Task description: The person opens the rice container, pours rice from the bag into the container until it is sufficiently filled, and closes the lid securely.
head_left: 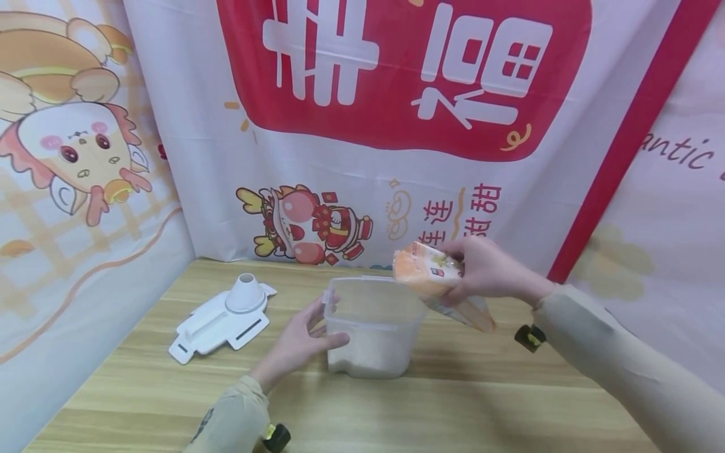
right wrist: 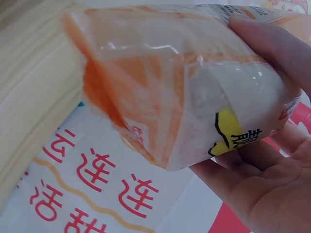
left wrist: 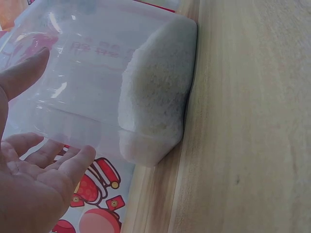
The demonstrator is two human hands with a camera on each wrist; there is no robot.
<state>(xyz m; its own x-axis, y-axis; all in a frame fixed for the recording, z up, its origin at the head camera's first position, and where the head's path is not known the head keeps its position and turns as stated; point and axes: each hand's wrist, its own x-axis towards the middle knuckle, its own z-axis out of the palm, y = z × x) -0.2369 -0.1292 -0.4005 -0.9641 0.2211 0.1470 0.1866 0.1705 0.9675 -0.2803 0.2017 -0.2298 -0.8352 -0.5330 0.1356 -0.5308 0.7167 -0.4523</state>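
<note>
A translucent plastic container [head_left: 368,327] stands upright on the table, its top uncovered. White rice [left wrist: 158,82] lies sloped in its lower part. My left hand [head_left: 303,340] holds the container's left side, thumb toward the near side and fingers toward the far side. Above the right rim, my right hand [head_left: 487,270] grips an orange-and-clear plastic bag [right wrist: 160,87]. The bag is tilted, its orange end reaching over the container and its other end hanging lower right. In the right wrist view that orange end is folded and creased; I cannot tell whether anything is flowing out.
On the table's left lies a white plastic lid [head_left: 212,330] with side flaps, a white cone-shaped piece [head_left: 245,296] standing on it. The wooden table [head_left: 453,409] ends at a printed cloth [head_left: 192,126] behind; another printed cloth [head_left: 68,251] borders the left.
</note>
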